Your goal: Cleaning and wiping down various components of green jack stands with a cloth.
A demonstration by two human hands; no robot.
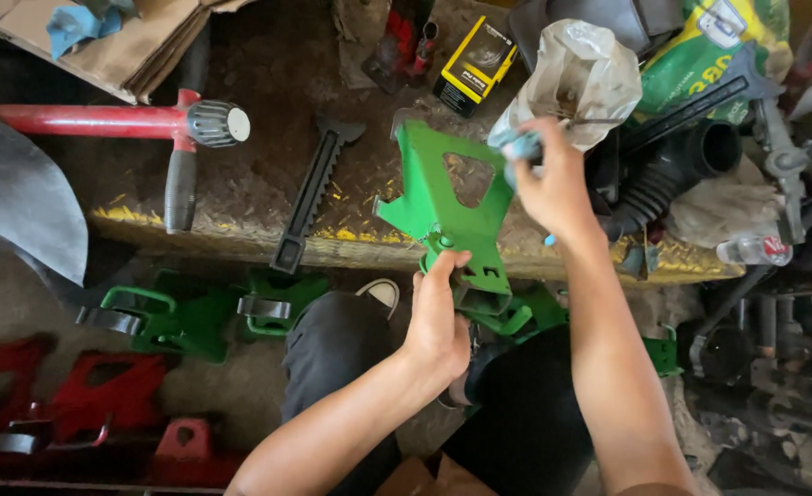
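Note:
A green metal jack stand body (438, 204) with a triangular cut-out is held up over my knees. My left hand (440, 317) grips its narrow lower end. My right hand (553, 179) presses a small blue rag (514, 147) against the stand's upper right edge. A black toothed ratchet bar (312, 195) lies on the dirty checker-plate ledge (241, 197) just left of the stand.
More green stands (190, 317) and red stands (94, 395) lie on the floor at left. A red-handled tool with a black grip (181, 138) rests on the ledge. A yellow-black box (475, 64), a plastic bag (580, 78), a black corrugated hose (668, 174) and cardboard (121, 41) crowd the back.

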